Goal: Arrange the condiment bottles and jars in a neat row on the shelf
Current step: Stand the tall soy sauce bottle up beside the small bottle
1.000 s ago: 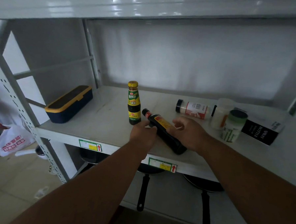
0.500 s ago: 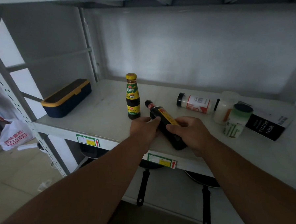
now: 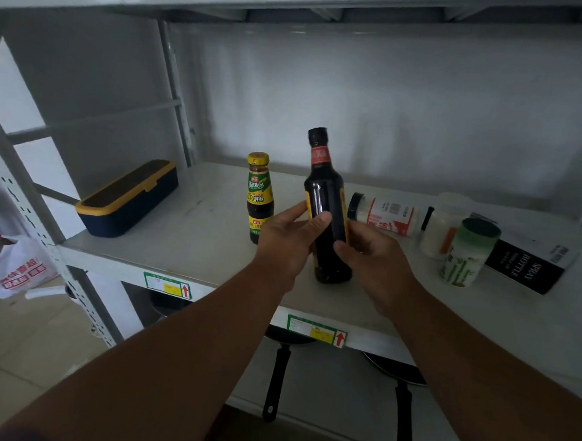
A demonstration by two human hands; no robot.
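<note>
- The dark bottle (image 3: 327, 205), lying on its side a second ago, now stands upright near the shelf (image 3: 194, 235) front edge, just right of the yellow-capped bottle (image 3: 258, 198).
- My left hand (image 3: 287, 240) and right hand (image 3: 372, 258) both clasp its body.
- That makes two upright; the white jar (image 3: 384, 213) behind lies on its side, so I judge it comes next.
- The green-lidded jar (image 3: 466, 253) stands toward the right.

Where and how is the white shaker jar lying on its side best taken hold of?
Grip the shaker jar across its labelled middle, coming from above with fingers on front and back. It lies flat, black cap pointing left, and a white tub crowds its right end.
</note>
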